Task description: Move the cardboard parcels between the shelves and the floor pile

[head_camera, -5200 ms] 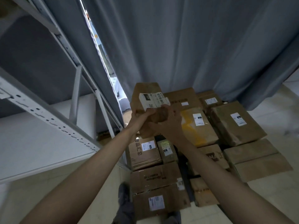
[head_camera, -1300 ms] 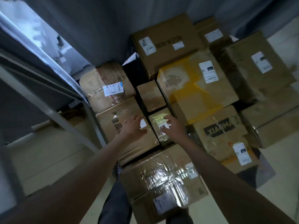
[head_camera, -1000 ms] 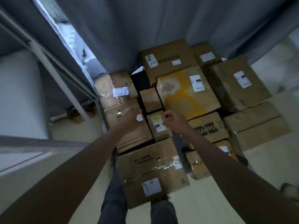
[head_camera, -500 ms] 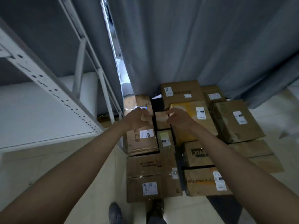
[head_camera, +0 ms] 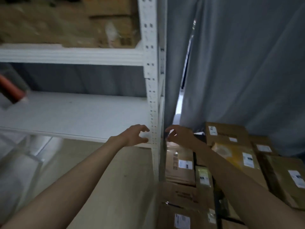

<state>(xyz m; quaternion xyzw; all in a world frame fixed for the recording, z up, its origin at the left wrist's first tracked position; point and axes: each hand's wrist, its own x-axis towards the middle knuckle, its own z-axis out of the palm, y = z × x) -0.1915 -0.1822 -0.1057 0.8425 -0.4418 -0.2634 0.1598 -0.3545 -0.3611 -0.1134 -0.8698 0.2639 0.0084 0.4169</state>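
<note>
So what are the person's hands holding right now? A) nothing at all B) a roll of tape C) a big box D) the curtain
A: the left hand and the right hand both hang in the air with loosely curled fingers and nothing in them, either side of the white shelf post; the cardboard parcels lie on the floor pile below.

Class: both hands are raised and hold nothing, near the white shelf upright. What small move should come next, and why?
Probably lower both hands toward the floor pile to take a parcel. The left hand and right hand are loosely curled and hold nothing, the middle shelf has bare space, and the taped parcels lie just below right.
</note>
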